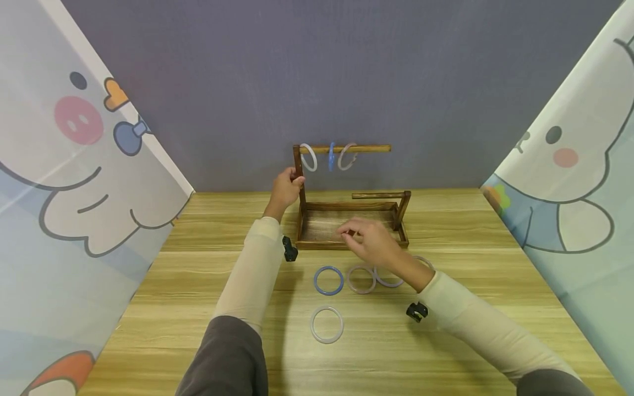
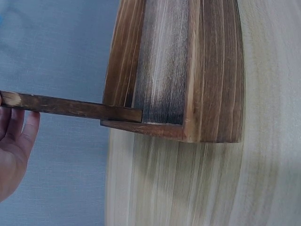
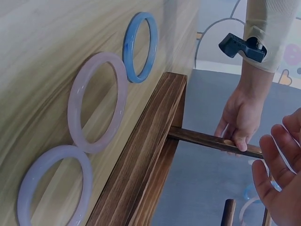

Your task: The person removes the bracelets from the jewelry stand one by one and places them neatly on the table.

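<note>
My left hand [image 1: 285, 190] grips the tall left post [image 1: 299, 181] of a dark wooden bangle stand, thumb on one side and fingers on the other. From the stand's upper bar [image 1: 373, 148] hang a white bangle [image 1: 314, 161], a blue bangle [image 1: 332, 157] and a pinkish bangle [image 1: 340, 161]. My right hand [image 1: 369, 239] is over the stand's tray [image 1: 322, 245], its fingers loosely bent and holding nothing. In the right wrist view, the fingers [image 3: 282, 148] of that hand are at the right edge, with the left hand beyond.
On the wooden table in front of the stand lie a blue bangle [image 1: 329, 293], a pink bangle [image 1: 361, 292], a lavender bangle [image 3: 28, 181] and a whitish bangle [image 1: 327, 341]. Another bangle [image 1: 427, 260] shows partly behind the right wrist. A shorter bar [image 1: 376, 195] juts from the stand's right post.
</note>
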Tool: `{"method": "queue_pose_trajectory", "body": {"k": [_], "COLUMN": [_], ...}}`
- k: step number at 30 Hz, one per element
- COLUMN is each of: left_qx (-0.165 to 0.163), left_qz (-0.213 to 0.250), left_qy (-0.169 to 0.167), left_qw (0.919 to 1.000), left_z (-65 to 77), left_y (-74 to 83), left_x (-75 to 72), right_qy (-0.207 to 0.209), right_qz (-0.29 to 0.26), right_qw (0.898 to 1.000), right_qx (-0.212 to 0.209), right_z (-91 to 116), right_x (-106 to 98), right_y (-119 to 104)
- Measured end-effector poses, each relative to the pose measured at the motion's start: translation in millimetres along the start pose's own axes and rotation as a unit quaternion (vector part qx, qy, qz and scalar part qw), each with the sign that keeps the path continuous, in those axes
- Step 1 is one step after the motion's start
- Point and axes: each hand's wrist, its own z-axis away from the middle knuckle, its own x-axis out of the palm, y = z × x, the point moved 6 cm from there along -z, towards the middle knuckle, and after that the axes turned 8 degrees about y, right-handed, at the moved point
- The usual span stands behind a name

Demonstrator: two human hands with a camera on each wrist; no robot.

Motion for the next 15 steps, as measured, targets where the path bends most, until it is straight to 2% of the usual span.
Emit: {"method": "queue_pose_trajectory", "body": {"k": [15], "left_qx": [-0.006], "left_qz": [-0.006], "left_qy": [0.001], "left_qw": [1.0000], "left_z": [1.3], "left_y": [1.6], "left_x": [0.3], "right_qy": [0.031], "right_qz": [0.013], "right_qw": [0.999], "right_qx": [0.011], "right_z": [-5.1], "right_x": [-5.0], "right_y": [6.5]}}
